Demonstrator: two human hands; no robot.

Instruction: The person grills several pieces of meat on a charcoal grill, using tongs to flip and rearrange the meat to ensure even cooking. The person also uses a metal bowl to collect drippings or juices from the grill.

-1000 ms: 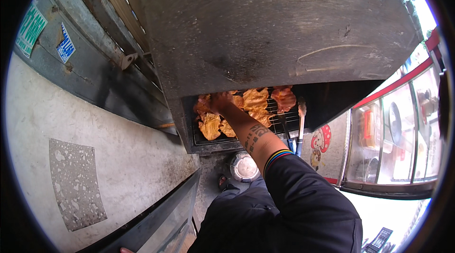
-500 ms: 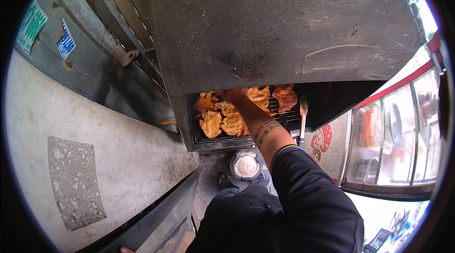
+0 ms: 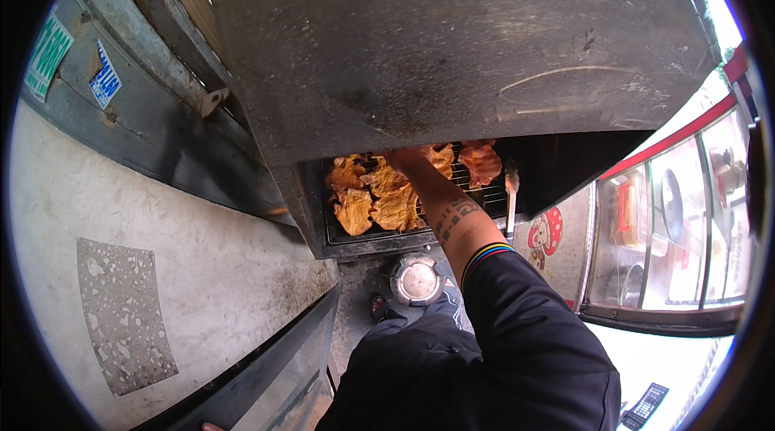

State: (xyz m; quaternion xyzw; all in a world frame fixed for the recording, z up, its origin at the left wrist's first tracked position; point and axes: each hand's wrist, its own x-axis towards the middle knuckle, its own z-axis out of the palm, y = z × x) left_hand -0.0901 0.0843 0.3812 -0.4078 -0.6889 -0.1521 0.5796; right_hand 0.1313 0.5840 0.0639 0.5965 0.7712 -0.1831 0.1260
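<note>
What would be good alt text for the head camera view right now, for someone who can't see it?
A person's right hand, partly hidden, reaches under a dark metal hood over pieces of meat on a grill rack. A long utensil lies right of the meat; a bit of the left hand shows at the bottom, by a dark-framed panel.

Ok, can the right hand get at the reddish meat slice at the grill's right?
Probably yes: the right hand is under the hood, with only an orange meat slice and grill rack seemingly between it and the reddish slice.
</note>
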